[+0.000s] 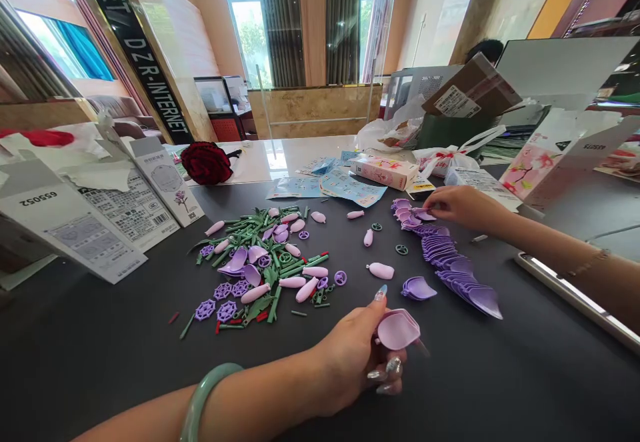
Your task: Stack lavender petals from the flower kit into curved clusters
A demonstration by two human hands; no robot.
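Observation:
My left hand [357, 355], with a green bangle at its wrist, is closed around a pale pink plastic petal [399, 330], held hollow side up near the table's front. Farther off, my right hand [453, 207] pinches a pink-lilac petal [423, 214] at the far end of a row of petals. That row of nested purple petals [447, 252] curves toward me, and a small purple stack [419, 288] lies beside it. A loose pink bud-shaped piece [380, 271] rests just beyond my left hand.
Green stems [245, 235], pink buds and purple wheel pieces [205, 309] are heaped left of centre. Blue leaflets [353, 187] and a pink box [385, 170] lie behind. White cartons [115, 215] stand at left, a dark red rose [207, 163] nearby. A phone-like slab [575, 295] lies under my right forearm.

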